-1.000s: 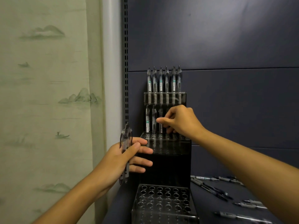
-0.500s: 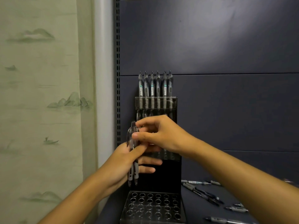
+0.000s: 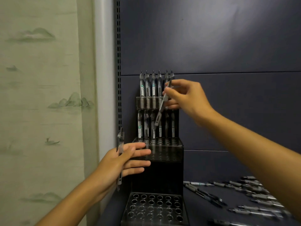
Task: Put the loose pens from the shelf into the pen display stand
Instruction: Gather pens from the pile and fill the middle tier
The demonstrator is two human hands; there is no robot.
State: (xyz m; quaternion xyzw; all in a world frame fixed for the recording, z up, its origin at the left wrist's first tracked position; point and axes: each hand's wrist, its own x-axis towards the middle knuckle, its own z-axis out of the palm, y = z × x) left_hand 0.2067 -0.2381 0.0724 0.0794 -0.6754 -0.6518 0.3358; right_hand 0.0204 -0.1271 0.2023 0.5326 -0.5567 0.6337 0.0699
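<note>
A dark blue shelf back (image 3: 211,46) is standing behind everything, and a pale green curtain (image 3: 40,95) is hanging on the left. A black pen display stand (image 3: 156,173) with three steps is sitting on the shelf (image 3: 203,209). Pens are standing in its top row (image 3: 154,85) and its middle row (image 3: 153,126), while the bottom step (image 3: 154,207) is showing open holes. The right hand (image 3: 185,97) is pinching one pen (image 3: 161,108), tilted, tip down, above the middle row. The left hand (image 3: 118,162) is pressing another pen (image 3: 120,154) upright with its thumb, its fingers lying straight by the stand. Loose pens (image 3: 244,196) are lying on the shelf to the right.
</note>
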